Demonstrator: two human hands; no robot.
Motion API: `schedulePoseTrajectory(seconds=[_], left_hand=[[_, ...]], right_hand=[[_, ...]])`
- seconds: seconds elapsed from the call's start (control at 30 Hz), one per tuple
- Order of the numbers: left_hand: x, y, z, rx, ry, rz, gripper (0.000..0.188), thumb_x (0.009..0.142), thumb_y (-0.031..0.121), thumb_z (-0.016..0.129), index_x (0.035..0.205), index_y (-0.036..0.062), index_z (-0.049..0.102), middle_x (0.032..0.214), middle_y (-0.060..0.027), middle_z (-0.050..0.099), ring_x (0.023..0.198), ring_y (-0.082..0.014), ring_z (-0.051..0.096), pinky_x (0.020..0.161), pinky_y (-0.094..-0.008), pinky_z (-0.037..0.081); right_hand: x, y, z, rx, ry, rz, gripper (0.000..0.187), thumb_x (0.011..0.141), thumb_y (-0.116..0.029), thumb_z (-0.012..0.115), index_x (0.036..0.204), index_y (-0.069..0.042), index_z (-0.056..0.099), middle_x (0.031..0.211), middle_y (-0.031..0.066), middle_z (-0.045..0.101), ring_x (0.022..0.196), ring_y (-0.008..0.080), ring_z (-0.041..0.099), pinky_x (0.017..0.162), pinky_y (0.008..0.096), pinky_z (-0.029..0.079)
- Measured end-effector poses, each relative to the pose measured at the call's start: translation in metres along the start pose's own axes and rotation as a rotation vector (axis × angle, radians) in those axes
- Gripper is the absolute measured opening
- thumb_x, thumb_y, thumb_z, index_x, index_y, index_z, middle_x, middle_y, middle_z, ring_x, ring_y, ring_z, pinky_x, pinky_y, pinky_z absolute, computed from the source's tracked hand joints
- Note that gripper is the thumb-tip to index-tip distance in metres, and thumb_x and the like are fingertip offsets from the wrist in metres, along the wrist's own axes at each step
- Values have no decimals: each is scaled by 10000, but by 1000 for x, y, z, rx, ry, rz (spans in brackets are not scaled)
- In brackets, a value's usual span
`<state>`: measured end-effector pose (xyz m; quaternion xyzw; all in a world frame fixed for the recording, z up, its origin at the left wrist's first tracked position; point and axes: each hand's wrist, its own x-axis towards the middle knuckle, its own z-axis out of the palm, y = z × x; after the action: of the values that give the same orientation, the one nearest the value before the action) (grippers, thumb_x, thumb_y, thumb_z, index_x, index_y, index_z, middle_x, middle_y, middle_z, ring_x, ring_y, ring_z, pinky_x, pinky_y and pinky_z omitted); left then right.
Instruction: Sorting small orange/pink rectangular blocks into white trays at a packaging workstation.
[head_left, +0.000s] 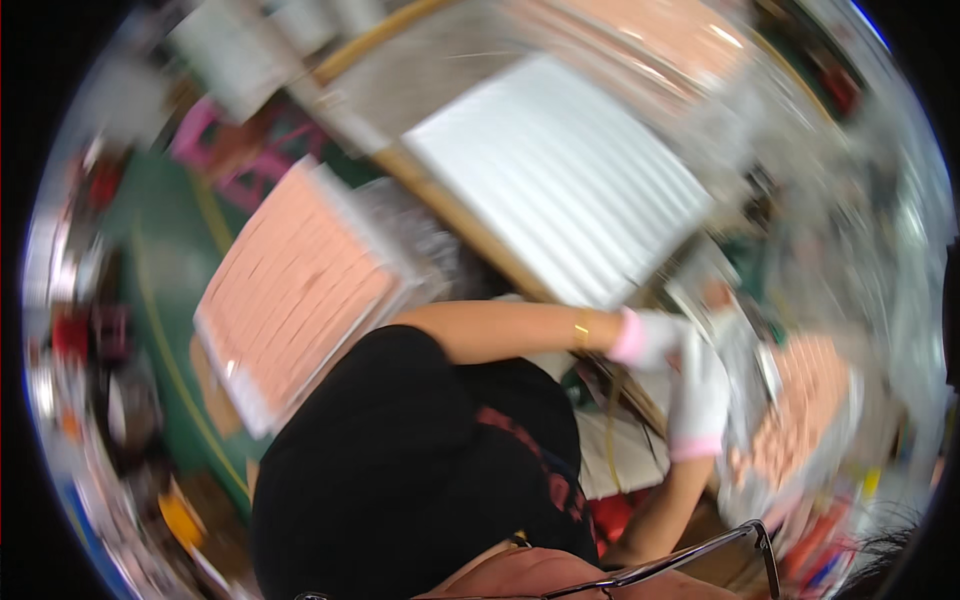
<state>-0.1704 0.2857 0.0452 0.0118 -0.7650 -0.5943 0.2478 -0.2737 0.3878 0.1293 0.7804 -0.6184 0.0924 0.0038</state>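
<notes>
Both of my hands wear white gloves with pink cuffs, and they meet at the right of the view. My left hand [655, 340] reaches across my body, a gold-coloured bracelet on its wrist. Just below and to the right, my right hand [698, 395] touches or overlaps it. Motion smears the fingers of both, so I cannot make out anything held. Beyond them lies a white ribbed sheet or tray [560, 175] on the table. Close on the right, many small pink pieces [800, 415] lie heaped on clear plastic.
At my left stands a tray stack with rows of pink pieces [300, 285]. More pink rows [660, 40] lie under shiny plastic at the far side. A wooden table edge [475, 235] runs diagonally. A pink stool [240, 150] stands on the green floor [165, 290].
</notes>
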Motion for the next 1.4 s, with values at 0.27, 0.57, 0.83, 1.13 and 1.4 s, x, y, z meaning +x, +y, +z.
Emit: schedulePoseTrajectory(seconds=[0.27,0.57,0.83,1.13,1.4], left_hand=[[-20,3,-6,145,314,-58,583,730,134,677,1254,-15,471,1033,-229,584,1024,-401,538,885,-425,433],[-25,-18,-3,104,384,-71,495,741,156,642,1169,4,447,1028,-246,575,961,-430,559,793,-442,457],[-29,4,7,17,283,-31,518,794,178,683,1211,4,430,1058,-218,591,983,-341,591,815,-413,474],[-41,-8,-40,-206,320,-351,531,764,17,594,1277,-25,459,863,-46,536,732,-74,506,644,-202,444],[61,-34,-62,569,349,42,583,673,278,740,1162,27,546,1129,-183,559,1040,-385,532,927,-428,419]], right_hand=[[-7,21,19,585,355,180,623,843,-421,652,1241,39,511,1304,172,494,1196,278,489,1014,385,383],[8,20,73,590,347,203,543,919,-416,564,1196,51,553,1086,142,603,962,217,572,859,325,451],[-13,11,62,511,382,124,385,862,-298,659,1103,1,625,973,131,634,940,244,590,817,350,468],[-5,41,45,623,405,575,194,782,-182,711,912,-46,665,809,94,632,711,190,587,684,296,472],[28,79,52,659,342,759,369,761,-335,687,986,-43,672,900,161,673,848,287,650,776,341,491]])
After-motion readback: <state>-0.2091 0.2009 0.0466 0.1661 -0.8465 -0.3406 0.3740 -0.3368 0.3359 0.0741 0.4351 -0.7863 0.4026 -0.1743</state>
